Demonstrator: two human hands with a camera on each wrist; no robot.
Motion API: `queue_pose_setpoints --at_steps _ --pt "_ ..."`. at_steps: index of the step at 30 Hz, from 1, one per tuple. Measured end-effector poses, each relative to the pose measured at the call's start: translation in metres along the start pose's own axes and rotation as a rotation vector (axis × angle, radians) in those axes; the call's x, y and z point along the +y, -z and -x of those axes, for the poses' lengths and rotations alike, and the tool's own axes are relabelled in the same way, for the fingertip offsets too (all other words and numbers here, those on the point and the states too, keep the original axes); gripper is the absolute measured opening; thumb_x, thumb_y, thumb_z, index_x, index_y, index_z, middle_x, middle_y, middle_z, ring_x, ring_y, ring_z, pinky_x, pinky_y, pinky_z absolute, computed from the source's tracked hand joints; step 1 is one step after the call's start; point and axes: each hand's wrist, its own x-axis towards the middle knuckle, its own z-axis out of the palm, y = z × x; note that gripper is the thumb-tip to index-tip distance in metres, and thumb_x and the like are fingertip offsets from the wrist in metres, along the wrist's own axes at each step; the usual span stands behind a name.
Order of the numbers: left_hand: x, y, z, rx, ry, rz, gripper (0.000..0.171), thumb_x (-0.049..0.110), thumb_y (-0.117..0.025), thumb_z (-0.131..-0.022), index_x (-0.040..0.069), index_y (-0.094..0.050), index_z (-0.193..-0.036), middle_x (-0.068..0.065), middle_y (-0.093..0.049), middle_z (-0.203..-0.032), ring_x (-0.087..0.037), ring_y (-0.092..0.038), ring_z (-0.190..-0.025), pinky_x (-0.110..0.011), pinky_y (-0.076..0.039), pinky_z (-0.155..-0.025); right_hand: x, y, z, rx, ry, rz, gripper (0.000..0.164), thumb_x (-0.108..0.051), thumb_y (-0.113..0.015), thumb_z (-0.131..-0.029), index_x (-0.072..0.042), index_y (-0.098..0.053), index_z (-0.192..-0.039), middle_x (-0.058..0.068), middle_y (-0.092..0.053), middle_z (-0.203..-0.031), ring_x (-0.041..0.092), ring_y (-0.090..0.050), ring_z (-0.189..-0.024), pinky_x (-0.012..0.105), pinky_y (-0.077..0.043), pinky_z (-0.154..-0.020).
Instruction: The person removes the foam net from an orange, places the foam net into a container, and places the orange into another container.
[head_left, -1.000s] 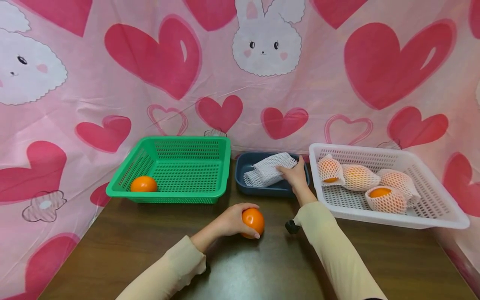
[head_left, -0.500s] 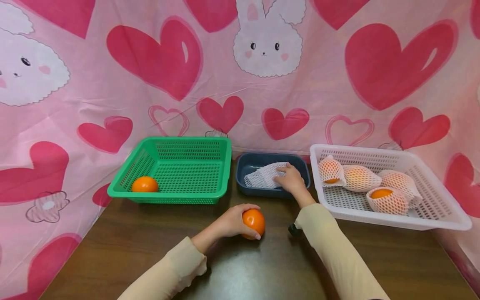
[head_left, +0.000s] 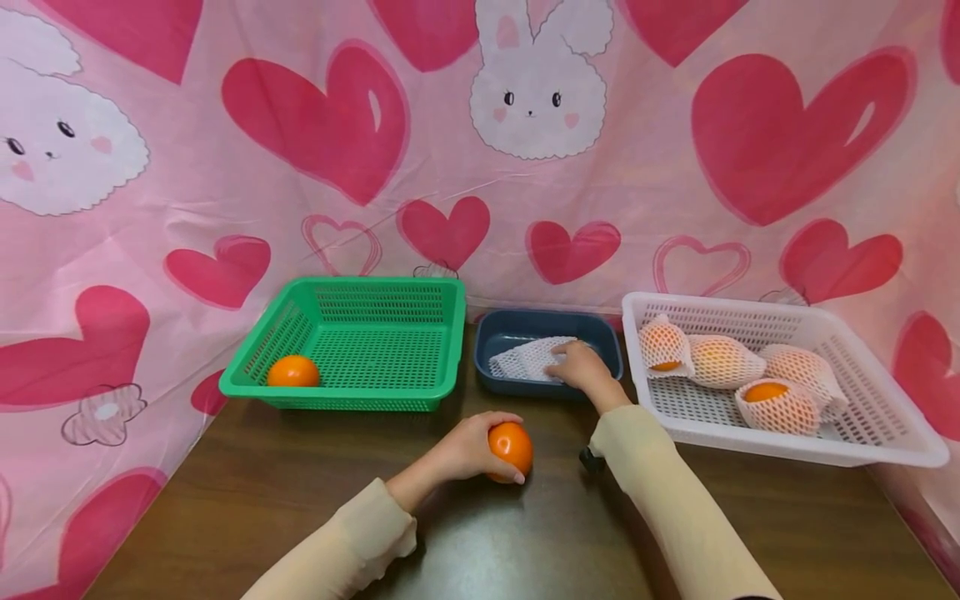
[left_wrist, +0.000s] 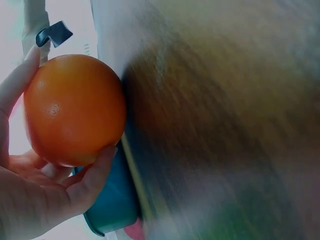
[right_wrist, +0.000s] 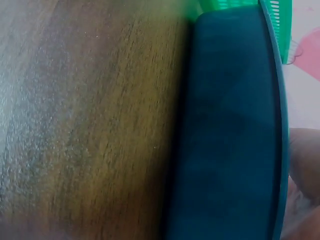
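My left hand grips an orange over the table, with thumb and fingers around its sides; the left wrist view shows the same orange up close. My right hand reaches into a dark blue tray, its bent fingers and thumb pinching a white foam net that lies there. The fingertips are partly hidden. In the right wrist view the tray's wall covers most of that hand.
A green basket at the left back holds another orange. The white basket at the right holds several net-wrapped fruits. The wooden table runs up to a pink patterned cloth.
My right hand has come down and slightly left in the tray, and the raised end of the foam net has sunk with it. The left hand keeps its grip on the orange.
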Motion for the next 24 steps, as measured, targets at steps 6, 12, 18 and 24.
queue_pose_setpoints --at_steps 6,12,18,24 --pt "0.002 0.000 0.001 0.018 -0.001 -0.001 0.072 0.025 -0.094 -0.073 0.008 -0.064 -0.136 -0.012 -0.063 -0.128 -0.026 -0.058 -0.102 -0.044 -0.052 -0.087 -0.006 0.006 0.005 0.058 0.019 -0.014 0.048 -0.021 -0.068 -0.098 0.004 -0.060 -0.139 0.030 -0.044 -0.151 0.046 -0.041 -0.138 0.059 -0.037 -0.111" --pt "0.005 0.002 0.002 0.016 0.006 0.000 0.071 0.026 -0.094 -0.074 0.007 -0.064 -0.135 -0.012 -0.064 -0.127 -0.025 -0.058 -0.101 -0.044 -0.052 -0.087 -0.011 0.012 0.008 0.097 0.029 -0.019 0.048 -0.019 -0.067 -0.099 0.002 -0.059 -0.142 0.029 -0.038 -0.156 0.048 -0.036 -0.142 0.061 -0.036 -0.111" --pt "0.011 0.013 0.007 0.038 -0.010 -0.009 0.072 0.029 -0.093 -0.075 0.007 -0.063 -0.136 -0.012 -0.064 -0.127 -0.025 -0.059 -0.100 -0.043 -0.054 -0.085 -0.018 0.017 0.011 0.135 0.084 -0.007 0.046 -0.017 -0.068 -0.098 0.001 -0.061 -0.140 0.027 -0.044 -0.153 0.047 -0.040 -0.139 0.059 -0.039 -0.109" --pt "0.028 0.039 0.017 0.097 -0.048 0.001 0.072 0.030 -0.091 -0.078 0.008 -0.061 -0.140 -0.011 -0.062 -0.129 -0.026 -0.059 -0.102 -0.041 -0.055 -0.083 -0.030 0.018 0.019 0.151 0.112 -0.100 0.045 -0.017 -0.067 -0.099 -0.001 -0.061 -0.141 0.024 -0.050 -0.148 0.044 -0.047 -0.134 0.057 -0.044 -0.105"
